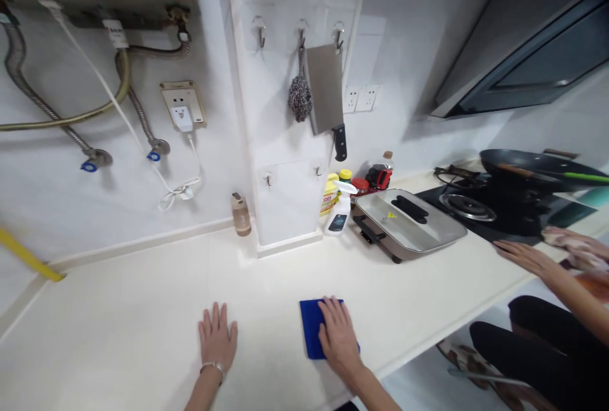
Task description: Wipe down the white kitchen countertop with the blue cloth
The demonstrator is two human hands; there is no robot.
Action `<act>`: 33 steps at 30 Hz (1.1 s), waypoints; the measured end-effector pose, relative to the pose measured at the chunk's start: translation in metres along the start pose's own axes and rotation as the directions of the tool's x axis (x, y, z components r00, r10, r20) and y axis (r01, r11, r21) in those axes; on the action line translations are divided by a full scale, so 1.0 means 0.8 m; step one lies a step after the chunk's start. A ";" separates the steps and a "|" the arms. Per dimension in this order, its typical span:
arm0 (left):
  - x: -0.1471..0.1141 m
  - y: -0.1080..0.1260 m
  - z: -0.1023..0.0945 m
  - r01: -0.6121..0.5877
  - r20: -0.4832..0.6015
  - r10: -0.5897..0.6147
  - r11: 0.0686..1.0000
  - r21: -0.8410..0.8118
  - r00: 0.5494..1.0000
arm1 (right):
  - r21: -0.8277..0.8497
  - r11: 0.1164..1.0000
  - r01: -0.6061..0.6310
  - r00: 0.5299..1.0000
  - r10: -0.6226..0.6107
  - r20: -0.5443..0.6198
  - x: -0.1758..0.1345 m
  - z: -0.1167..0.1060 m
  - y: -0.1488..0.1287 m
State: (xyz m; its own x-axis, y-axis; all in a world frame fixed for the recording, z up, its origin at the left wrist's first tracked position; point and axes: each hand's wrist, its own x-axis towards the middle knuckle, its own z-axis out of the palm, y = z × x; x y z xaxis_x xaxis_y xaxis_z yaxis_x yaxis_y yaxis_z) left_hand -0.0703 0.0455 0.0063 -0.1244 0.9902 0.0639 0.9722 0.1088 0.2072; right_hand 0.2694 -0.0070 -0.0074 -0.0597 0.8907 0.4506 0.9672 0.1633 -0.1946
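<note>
White bench [143, 328], landmark: blue cloth [311, 328], lying flat near the front edge. Right hand [339, 335]: palm down on the cloth's right half, fingers [330, 311] spread open and flat, gripping nothing. Left hand [217, 335]: left of the cloth, well apart, flat on the bare bench, fingers extended and open, bracelet at the wrist. Behind the cloth, by the wall: spray bottle [339, 209], lidded electric pan [409, 221]. Above these, a hanging cleaver [327, 91]. Far right of the cloth: another person's hand [523, 255], resting on the bench beside the stove [495, 211].
</note>
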 end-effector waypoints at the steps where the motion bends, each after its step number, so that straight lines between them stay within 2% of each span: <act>1: -0.002 0.000 0.000 -0.003 0.003 0.003 1.000 0.018 1.000 | -0.031 1.000 0.002 0.999 0.000 0.046 0.004 0.005 -0.013; 3: -0.003 0.002 0.001 0.002 -0.001 -0.002 0.999 0.049 1.000 | -0.076 0.997 0.002 0.992 0.008 0.124 0.008 0.013 -0.028; 6: -0.001 0.004 0.007 0.023 -0.019 -0.021 0.997 0.071 1.000 | -0.101 0.995 0.018 0.982 0.002 0.190 0.009 0.014 -0.027; 12: 0.003 0.003 0.011 0.028 -0.020 -0.027 0.997 0.069 0.999 | -0.066 0.992 0.107 0.964 -0.087 0.250 0.012 -0.011 0.011; 14: 0.003 0.005 0.008 0.042 -0.006 -0.042 0.997 0.071 0.999 | -0.076 0.992 0.098 0.963 -0.075 0.260 0.011 -0.018 0.041; 21: 0.003 0.017 0.001 0.073 -0.024 -0.072 0.995 0.067 0.997 | -0.239 0.952 -0.192 0.963 0.230 0.140 -0.017 -0.037 0.206; 24: 0.002 0.019 -0.001 0.065 -0.032 -0.063 0.997 0.050 0.997 | -0.256 0.932 -0.255 0.958 0.280 0.064 -0.021 -0.043 0.266; 26: 0.000 0.019 -0.001 0.064 -0.043 -0.062 0.997 0.038 0.997 | -0.257 0.924 -0.284 0.955 0.297 0.010 -0.017 -0.042 0.289; 29: -0.002 0.017 0.001 0.062 -0.061 -0.060 0.997 0.035 0.996 | -0.268 0.899 -0.347 0.937 0.340 -0.075 -0.004 -0.033 0.294; 33: 0.001 0.012 0.009 0.066 -0.076 -0.062 0.997 0.048 0.995 | -0.263 0.893 -0.364 0.931 0.344 -0.119 0.023 -0.011 0.255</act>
State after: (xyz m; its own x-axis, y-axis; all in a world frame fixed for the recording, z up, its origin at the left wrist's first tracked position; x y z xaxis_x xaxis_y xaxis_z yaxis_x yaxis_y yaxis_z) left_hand -0.0595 0.0481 0.0017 -0.1996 0.9718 0.1253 0.9703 0.1782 0.1639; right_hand 0.4680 0.0388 -0.0309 0.3069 0.8351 0.4564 0.9508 -0.2901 -0.1086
